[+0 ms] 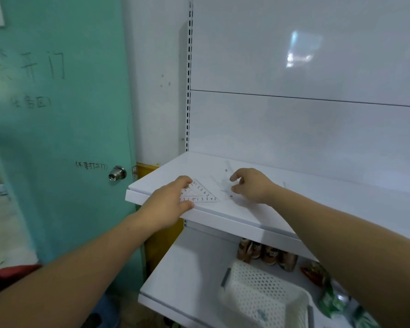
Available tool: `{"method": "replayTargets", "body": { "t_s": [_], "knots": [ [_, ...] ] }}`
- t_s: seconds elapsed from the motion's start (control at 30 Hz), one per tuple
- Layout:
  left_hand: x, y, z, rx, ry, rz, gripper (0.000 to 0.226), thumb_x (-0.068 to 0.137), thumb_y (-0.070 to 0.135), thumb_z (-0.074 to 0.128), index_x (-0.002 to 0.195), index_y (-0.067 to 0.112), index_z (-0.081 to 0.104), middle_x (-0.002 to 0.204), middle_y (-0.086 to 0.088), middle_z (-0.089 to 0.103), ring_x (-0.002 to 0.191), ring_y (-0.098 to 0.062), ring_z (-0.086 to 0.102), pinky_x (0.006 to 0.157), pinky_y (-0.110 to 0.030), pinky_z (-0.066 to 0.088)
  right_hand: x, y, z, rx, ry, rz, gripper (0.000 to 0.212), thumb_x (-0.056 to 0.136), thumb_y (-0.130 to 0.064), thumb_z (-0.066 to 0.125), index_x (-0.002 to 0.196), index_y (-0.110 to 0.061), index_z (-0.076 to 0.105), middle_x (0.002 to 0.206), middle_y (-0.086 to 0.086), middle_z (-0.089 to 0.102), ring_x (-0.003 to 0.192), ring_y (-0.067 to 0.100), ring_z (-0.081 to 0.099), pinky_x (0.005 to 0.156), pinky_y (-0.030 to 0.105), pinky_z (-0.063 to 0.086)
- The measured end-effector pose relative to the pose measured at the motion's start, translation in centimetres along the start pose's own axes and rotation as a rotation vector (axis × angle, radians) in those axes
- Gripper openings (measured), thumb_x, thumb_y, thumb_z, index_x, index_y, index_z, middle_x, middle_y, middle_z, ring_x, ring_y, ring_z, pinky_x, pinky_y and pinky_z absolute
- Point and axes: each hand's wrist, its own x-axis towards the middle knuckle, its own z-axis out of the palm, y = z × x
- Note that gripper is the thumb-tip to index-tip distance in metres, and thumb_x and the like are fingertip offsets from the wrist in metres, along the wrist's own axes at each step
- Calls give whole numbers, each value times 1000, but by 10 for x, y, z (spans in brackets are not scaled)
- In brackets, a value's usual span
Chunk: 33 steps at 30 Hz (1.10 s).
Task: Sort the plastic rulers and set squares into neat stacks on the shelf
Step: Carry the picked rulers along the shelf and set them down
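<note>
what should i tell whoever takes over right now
Left hand holds the clear set square by its left corner, flat at the front left edge of the upper shelf.
Right hand hovers with fingers curled over faint clear pieces beside it; whether it grips one is unclear.
Done: no neat stack visible yet.
Left: sort the pieces into stacks.

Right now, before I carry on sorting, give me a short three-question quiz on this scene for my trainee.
1. Fill in: the white basket sits on the ____ shelf.
2. Which touches the numbered set square? A left hand; B right hand; C both hands.
3. True or false: the right hand is above the upper shelf.
Key: 1 lower; 2 A; 3 true.
</note>
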Motion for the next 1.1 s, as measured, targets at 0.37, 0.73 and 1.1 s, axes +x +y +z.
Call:
{"method": "replayTargets", "body": {
  "t_s": [0.37, 0.73, 1.1],
  "knots": [
    [10, 23, 4, -91, 53, 63, 64, 92, 27, 57, 147, 22, 25, 138, 1, 43, 107, -22, 54, 94, -29, 39, -47, 1, -34, 339, 157, 176, 53, 91, 0, 39, 142, -17, 37, 103, 7, 63, 84, 20, 65, 67, 25, 48],
    [4, 110, 62, -263, -80, 300, 63, 90, 24, 59, 146, 21, 29, 130, 3, 45, 95, -20, 50, 88, -27, 38, -168, 37, -86, 42, 210, 354, 47, 101, -35, 35, 111, 5, 58, 111, 12, 63, 100, 27, 57, 87, 35, 42],
    [-36, 270, 134, -310, -173, 503, 65, 89, 25, 61, 145, 23, 29, 129, 3, 46, 91, -18, 49, 89, -28, 39, -319, 140, -171, -379, 228, 483, 65, 95, -55, 36, 142, -12, 25, 134, 14, 36, 121, 32, 45, 96, 40, 37]
  ]
}}
